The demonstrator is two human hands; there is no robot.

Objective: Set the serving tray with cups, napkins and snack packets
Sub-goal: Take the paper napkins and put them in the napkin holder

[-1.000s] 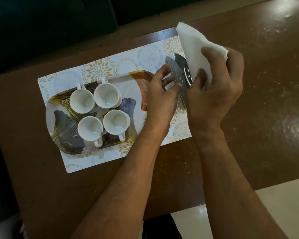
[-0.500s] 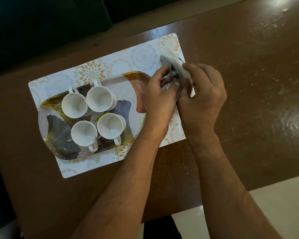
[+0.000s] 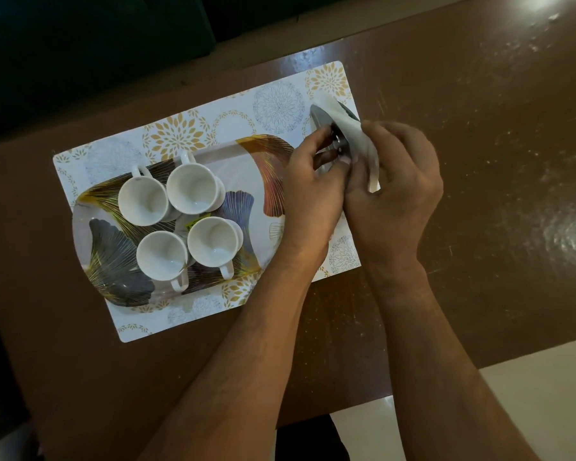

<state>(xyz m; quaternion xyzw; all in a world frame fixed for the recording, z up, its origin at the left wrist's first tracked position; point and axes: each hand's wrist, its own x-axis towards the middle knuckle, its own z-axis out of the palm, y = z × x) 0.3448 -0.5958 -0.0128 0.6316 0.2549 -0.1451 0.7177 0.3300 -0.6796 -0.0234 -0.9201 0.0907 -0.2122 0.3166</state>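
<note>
An oval serving tray (image 3: 97, 234) with a leaf pattern lies on a floral placemat (image 3: 220, 128). Several white cups (image 3: 143, 201) stand upright on its left half, and a yellow scrap shows between them. At the mat's right end stands a metal napkin holder (image 3: 318, 116). My left hand (image 3: 313, 191) grips the holder from the left. My right hand (image 3: 396, 181) pinches a white napkin (image 3: 356, 134) that sits down between the holder's plates. The holder's base is hidden by my fingers.
The mat lies on a brown wooden table (image 3: 479, 161) that extends far to the right. The table's near edge (image 3: 446, 374) meets a pale floor at the lower right. Dark furniture sits beyond the far edge.
My right hand brought the napkin down from above the holder and pushed it in between the plates. The left hand stayed on the holder.
</note>
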